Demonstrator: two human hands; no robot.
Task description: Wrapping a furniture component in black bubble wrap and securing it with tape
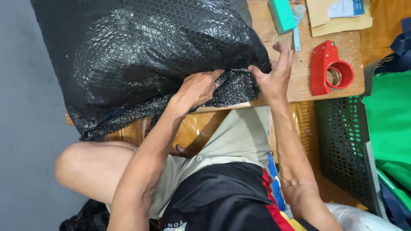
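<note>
Closest in, the left hand (pixel 198 88) lies palm-down on the lower flap of a big parcel wrapped in black bubble wrap (pixel 145 55), its fingers curled and pinching the loose edge. Just beside it, the right hand (pixel 274 75) grips the same flap at the parcel's corner, thumb tucked under and fingers spread partly open. The parcel rests on the wooden bench (pixel 306 79), reaching beyond both hands. Beyond the right hand lie a red tape dispenser (pixel 327 68), then a teal block (pixel 281 15).
</note>
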